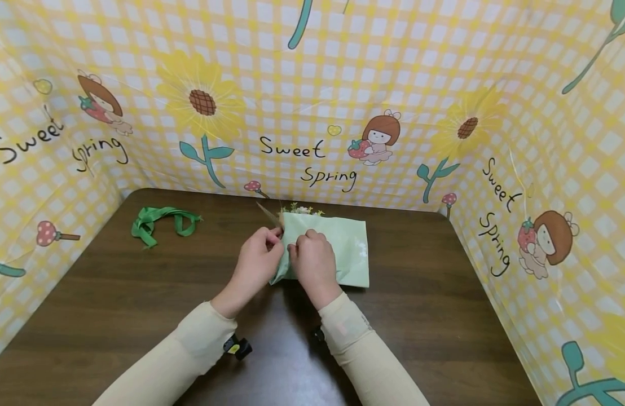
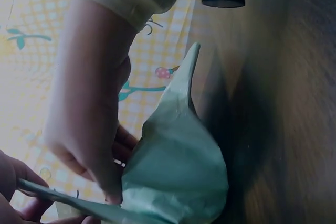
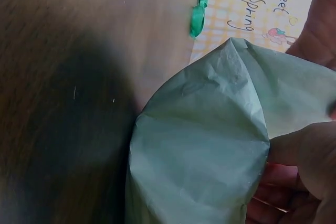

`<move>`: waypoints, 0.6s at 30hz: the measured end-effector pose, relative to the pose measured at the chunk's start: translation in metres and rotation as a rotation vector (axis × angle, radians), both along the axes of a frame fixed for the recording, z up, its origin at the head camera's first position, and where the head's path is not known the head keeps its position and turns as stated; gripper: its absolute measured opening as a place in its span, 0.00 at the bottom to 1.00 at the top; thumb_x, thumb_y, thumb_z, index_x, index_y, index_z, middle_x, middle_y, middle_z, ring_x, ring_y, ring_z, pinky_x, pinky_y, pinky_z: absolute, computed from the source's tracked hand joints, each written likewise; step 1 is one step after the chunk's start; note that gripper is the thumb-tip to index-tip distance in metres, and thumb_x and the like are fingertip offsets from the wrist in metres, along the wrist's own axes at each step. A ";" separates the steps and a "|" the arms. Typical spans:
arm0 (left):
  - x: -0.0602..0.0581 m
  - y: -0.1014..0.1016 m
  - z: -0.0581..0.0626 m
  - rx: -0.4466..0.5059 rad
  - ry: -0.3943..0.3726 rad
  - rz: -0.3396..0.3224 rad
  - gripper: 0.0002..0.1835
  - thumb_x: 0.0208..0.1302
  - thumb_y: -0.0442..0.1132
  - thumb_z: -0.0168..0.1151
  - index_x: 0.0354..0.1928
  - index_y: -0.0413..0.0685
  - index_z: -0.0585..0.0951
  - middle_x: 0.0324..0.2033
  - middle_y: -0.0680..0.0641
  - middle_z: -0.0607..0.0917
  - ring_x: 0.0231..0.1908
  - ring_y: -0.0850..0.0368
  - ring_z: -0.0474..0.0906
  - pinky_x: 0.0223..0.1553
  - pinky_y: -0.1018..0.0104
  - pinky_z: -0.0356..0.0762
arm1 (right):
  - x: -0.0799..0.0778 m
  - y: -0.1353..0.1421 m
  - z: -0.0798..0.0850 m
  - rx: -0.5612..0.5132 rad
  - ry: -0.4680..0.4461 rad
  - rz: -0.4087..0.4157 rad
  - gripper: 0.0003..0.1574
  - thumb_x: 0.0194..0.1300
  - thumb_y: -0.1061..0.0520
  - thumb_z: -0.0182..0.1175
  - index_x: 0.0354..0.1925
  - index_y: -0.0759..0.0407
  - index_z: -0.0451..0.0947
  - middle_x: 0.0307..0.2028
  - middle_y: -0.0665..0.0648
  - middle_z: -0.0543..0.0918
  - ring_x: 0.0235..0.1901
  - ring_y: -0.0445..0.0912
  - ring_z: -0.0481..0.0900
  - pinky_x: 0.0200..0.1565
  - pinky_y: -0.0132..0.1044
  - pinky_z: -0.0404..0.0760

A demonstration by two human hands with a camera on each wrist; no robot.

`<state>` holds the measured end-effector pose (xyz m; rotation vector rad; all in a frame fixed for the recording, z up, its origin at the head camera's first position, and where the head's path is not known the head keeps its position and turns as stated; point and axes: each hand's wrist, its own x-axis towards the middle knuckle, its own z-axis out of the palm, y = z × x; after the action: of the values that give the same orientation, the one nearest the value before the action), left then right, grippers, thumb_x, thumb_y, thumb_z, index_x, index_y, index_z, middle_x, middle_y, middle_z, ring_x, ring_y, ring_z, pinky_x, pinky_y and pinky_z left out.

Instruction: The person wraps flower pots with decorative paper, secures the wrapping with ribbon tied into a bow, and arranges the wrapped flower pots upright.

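Note:
Pale green wrapping paper (image 1: 350, 248) stands folded in front of me near the table's far side. Small flowers (image 1: 303, 210) and a strip of brown paper (image 1: 265, 213) show past its top edge. My left hand (image 1: 259, 256) pinches the paper's left edge; the left wrist view shows that edge between thumb and fingers (image 2: 34, 211). Beside it, my right hand (image 1: 313, 262) grips the paper with curled fingers. From the right wrist the paper (image 3: 194, 145) looks bulged and creased, its near end forming a rounded pocket. What the wrap encloses is mostly hidden.
A loose green ribbon (image 1: 162, 220) lies at the far left of the dark wooden table (image 1: 419, 338). Yellow checked cloth (image 1: 302, 90) with printed flowers rises behind the table and along both sides.

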<state>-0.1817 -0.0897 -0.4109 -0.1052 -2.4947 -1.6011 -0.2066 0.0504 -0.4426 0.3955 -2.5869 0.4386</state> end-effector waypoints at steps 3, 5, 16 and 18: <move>0.001 0.008 -0.001 -0.007 0.015 0.000 0.03 0.66 0.35 0.56 0.35 0.43 0.76 0.63 0.40 0.81 0.55 0.48 0.82 0.41 0.60 0.75 | 0.000 0.002 0.000 -0.012 0.010 0.011 0.16 0.66 0.53 0.69 0.22 0.55 0.84 0.26 0.52 0.77 0.28 0.52 0.77 0.32 0.44 0.81; 0.001 0.011 -0.002 -0.008 0.004 -0.009 0.03 0.67 0.36 0.55 0.35 0.44 0.75 0.67 0.42 0.78 0.44 0.45 0.81 0.35 0.61 0.72 | 0.000 0.004 0.000 -0.012 0.016 0.016 0.15 0.65 0.54 0.70 0.22 0.55 0.84 0.25 0.52 0.76 0.28 0.51 0.77 0.31 0.43 0.81; -0.017 0.006 -0.007 0.072 -0.045 -0.105 0.05 0.63 0.34 0.58 0.29 0.42 0.79 0.77 0.43 0.62 0.75 0.45 0.60 0.58 0.54 0.71 | 0.000 0.010 0.001 -0.034 -0.039 0.028 0.13 0.66 0.53 0.71 0.25 0.55 0.86 0.27 0.52 0.78 0.30 0.50 0.79 0.34 0.42 0.82; -0.020 0.006 -0.007 0.085 -0.052 -0.144 0.05 0.63 0.34 0.58 0.29 0.43 0.78 0.78 0.44 0.61 0.76 0.45 0.57 0.57 0.52 0.70 | 0.000 0.011 0.002 -0.039 -0.044 0.026 0.13 0.66 0.54 0.71 0.24 0.55 0.86 0.27 0.51 0.78 0.30 0.50 0.79 0.33 0.42 0.82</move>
<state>-0.2018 -0.0841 -0.4180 -0.2400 -2.5048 -1.7851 -0.2069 0.0611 -0.4408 0.4110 -2.6139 0.5120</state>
